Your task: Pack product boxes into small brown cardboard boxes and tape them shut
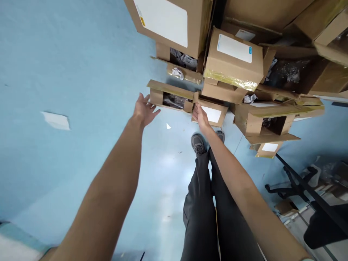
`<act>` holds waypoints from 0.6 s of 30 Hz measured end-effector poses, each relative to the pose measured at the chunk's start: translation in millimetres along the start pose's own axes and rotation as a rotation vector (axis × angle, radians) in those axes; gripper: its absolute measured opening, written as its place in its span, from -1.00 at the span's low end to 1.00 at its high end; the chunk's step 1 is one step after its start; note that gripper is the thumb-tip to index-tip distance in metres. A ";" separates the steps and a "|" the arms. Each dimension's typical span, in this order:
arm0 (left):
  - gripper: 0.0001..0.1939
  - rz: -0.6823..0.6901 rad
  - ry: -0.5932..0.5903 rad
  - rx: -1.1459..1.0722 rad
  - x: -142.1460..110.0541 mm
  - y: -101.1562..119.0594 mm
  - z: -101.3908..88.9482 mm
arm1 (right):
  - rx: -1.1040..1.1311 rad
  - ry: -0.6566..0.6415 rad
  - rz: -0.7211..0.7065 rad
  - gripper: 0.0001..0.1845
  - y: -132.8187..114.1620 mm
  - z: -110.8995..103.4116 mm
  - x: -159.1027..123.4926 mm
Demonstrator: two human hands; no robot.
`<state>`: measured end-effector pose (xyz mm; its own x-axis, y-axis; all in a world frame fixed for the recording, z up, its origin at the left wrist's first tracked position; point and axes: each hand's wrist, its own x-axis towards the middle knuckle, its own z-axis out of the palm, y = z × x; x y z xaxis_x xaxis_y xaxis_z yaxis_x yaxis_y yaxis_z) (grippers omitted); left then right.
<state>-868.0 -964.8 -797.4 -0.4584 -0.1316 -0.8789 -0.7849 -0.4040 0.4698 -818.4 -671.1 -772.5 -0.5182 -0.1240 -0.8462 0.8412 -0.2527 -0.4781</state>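
- Small open carton (pixel 156 97), between the fingers of both hands.
- Left hand (pixel 145 111): fingers open, spread at one end.
- Right hand (pixel 200 116): fingers at the other (grip cannot be told).
- Apparently handling it; holding firmly would call for left fingers closing inward.
- Beyond right fingers: larger boxes (pixel 232 58).

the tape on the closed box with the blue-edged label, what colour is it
The tape is a shiny, see-through yellow, showing best in the head view.

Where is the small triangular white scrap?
The scrap lies on blue floor near the head view's centre, right of the left hand, below an open cardboard box.
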 end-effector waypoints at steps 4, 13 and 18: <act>-0.06 -0.067 0.111 0.111 -30.6 -15.8 20.4 | 0.035 0.183 -0.012 -0.24 7.0 -18.4 -62.6; -0.06 -0.235 -0.014 0.370 -297.7 -10.6 73.1 | 0.153 0.405 0.186 -0.56 -35.7 -20.5 -301.8; -0.19 -0.244 -0.266 0.479 -446.5 -6.3 136.7 | 0.244 0.421 0.076 -0.64 -75.1 -28.6 -442.3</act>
<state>-715.3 -779.7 -396.7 -0.2818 0.1694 -0.9444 -0.9527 0.0674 0.2963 -647.9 -569.9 -369.0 -0.3071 0.2347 -0.9223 0.7872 -0.4819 -0.3848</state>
